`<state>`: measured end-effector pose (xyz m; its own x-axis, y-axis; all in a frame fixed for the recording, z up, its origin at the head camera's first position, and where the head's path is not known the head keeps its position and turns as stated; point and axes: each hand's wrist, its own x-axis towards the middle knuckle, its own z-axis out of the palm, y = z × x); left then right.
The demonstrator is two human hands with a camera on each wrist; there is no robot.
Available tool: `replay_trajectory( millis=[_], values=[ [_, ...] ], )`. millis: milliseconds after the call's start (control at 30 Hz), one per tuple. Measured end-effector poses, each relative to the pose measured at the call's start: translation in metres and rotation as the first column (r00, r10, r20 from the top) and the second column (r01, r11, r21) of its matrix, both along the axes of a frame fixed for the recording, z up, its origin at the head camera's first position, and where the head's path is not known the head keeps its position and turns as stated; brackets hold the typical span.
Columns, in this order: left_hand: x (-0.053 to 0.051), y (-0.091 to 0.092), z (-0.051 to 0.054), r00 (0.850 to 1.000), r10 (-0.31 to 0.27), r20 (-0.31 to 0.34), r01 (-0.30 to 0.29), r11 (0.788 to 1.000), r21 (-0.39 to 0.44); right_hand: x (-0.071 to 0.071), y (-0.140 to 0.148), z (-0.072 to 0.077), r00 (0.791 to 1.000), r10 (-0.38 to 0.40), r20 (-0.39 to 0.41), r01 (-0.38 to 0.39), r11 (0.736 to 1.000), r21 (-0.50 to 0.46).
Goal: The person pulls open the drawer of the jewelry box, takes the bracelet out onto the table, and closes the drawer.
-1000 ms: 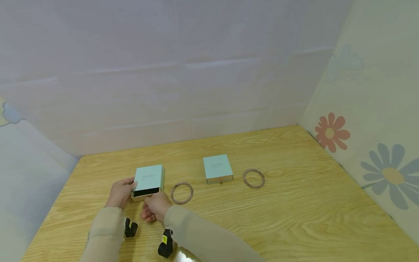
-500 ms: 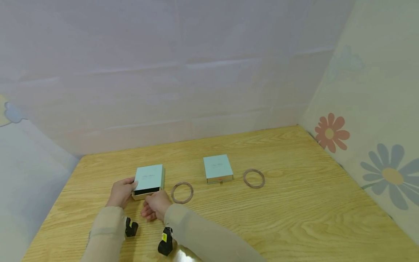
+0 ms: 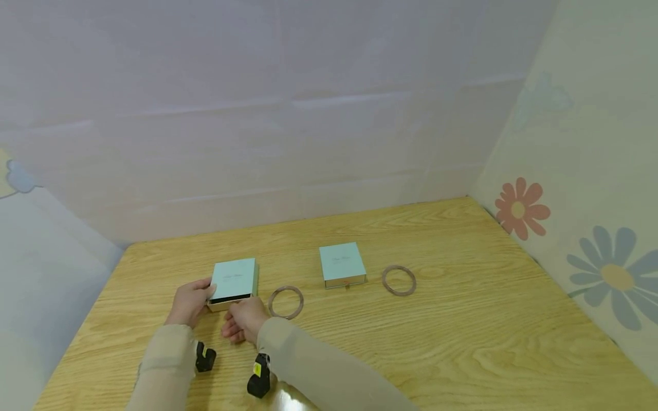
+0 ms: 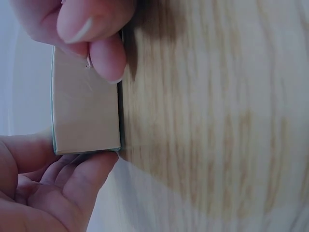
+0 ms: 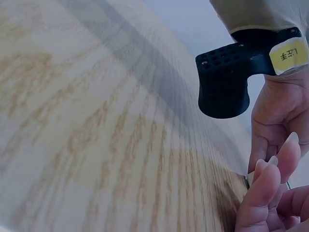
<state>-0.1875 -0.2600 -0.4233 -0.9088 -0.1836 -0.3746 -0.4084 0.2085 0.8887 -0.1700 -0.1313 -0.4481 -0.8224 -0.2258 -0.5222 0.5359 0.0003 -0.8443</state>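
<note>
On the left of the table, a pale blue drawer-style gift box (image 3: 233, 278) has its inner drawer (image 3: 219, 306) slid slightly out, with a narrow dark gap under the lid edge. My left hand (image 3: 187, 301) holds the box's left side, thumb near the top edge. At the drawer's front, my right hand (image 3: 247, 319) presses with its fingertips, beside a small pull loop (image 4: 89, 62) in the left wrist view. Just right of my right hand lies a brownish bangle (image 3: 272, 310). The drawer's inside is hidden.
A second pale blue box (image 3: 342, 262), closed, stands farther right, with another bangle (image 3: 384, 278) beside it. The wooden table (image 3: 462, 319) meets fabric walls at its back and right. Black camera mounts (image 3: 259, 377) sit on both wrists.
The drawer has slid farther into the box, and the dark gap has narrowed. My right hand has shifted slightly forward with it; my left hand stays on the box.
</note>
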Motion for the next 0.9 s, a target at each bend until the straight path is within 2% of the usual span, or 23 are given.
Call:
replay_trajectory(
  millis=[233,467,900],
  values=[
    [0.0013,-0.0008,0.0006,1.000,0.011,0.004,-0.011,1.000,-0.013,-0.0048,-0.0019,-0.0053,1.000,-0.014,0.011,0.014,0.999,-0.030],
    [0.0019,-0.0015,0.0013,1.000,0.002,0.021,-0.002,0.999,-0.040,-0.0059,-0.0023,-0.0033,0.999,-0.044,0.019,0.044,0.998,-0.034],
    [0.0026,-0.0019,0.0015,1.000,-0.019,0.011,0.019,0.998,-0.064,-0.0054,-0.0019,0.0006,0.998,-0.056,0.022,0.057,0.998,-0.032]
  ],
)
